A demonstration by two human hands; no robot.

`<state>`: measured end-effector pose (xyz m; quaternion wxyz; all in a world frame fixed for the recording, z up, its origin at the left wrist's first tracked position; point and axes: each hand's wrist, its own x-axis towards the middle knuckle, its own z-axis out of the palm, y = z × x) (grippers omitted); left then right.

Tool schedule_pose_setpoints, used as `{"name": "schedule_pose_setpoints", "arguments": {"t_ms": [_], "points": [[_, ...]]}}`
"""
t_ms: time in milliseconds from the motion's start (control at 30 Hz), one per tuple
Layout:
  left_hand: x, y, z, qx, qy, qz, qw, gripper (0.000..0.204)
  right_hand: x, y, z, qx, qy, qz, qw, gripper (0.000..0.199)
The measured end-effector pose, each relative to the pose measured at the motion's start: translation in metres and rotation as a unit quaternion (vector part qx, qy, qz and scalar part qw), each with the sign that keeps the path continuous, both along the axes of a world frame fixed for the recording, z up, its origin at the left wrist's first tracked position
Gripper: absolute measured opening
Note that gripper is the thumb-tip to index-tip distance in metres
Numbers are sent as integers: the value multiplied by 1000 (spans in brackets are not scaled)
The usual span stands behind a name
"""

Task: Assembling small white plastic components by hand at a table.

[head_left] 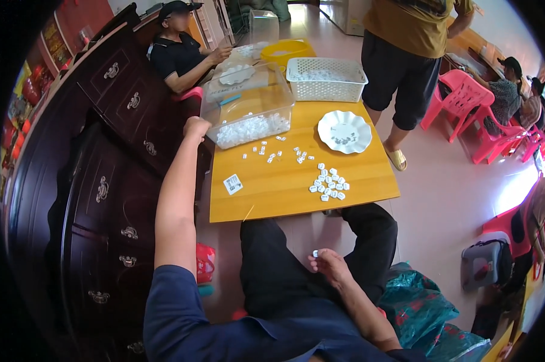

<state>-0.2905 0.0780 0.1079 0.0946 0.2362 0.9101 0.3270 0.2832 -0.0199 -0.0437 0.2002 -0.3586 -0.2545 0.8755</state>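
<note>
Tabletop (272, 187) carried the lot. Clear bin (248, 110) stood along its left edge, toward the far end; left hand (197, 128) curled at bin's side, couldn't tell if gripping. Scalloped plate (348, 125) sat near right edge, white pieces (328, 183) clustered toward near-right corner. Right hand (330, 265) pinched a small white tile (315, 254) off near edge: probably light, stiff, slick; best taken by opposite sides.
</note>
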Motion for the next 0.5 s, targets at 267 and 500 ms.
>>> {"name": "schedule_pose_setpoints", "arguments": {"t_ms": [267,500], "points": [[-26,11,23,208,-46,37,976,13,-2,4,0,-13,15,5,1000,17],[8,2,77,150,221,2,964,22,-2,5,6,-5,15,5,1000,17]]}}
